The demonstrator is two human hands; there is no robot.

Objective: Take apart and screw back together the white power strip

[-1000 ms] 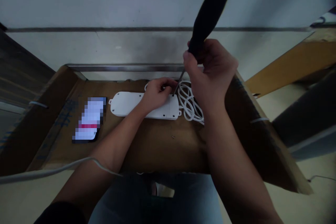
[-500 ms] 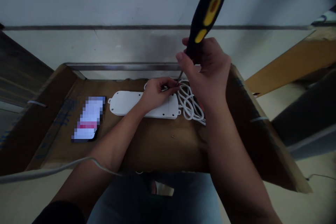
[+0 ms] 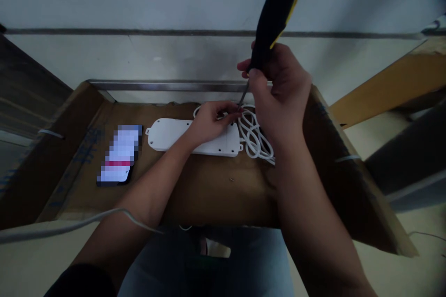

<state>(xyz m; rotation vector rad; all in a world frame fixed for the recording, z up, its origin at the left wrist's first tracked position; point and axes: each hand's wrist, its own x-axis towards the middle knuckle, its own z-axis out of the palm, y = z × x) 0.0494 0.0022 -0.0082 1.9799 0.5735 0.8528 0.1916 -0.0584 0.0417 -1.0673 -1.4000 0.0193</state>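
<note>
My right hand is closed round the lower handle of a large black and yellow screwdriver. The tool tilts, its handle up and its thin metal shaft running down to the left. Thumb and fingers of my left hand are pinched at the shaft's tip; whether a screw is there too is hidden. Beneath that hand a white power strip lies with its screw-holed back facing up. Its coiled white cord sits at the right end, partly behind my right wrist. A small screw lies on the cardboard in front.
A phone with a lit screen lies to the left. Everything rests in a shallow cardboard box with raised flaps at both sides, across my lap. A pale cable crosses near my left forearm. A white panel stands behind.
The screwdriver has turned about its length, its yellow inlays now facing right. My right fingers have shifted on the handle. My left hand keeps its pinch; the view has moved slightly.
</note>
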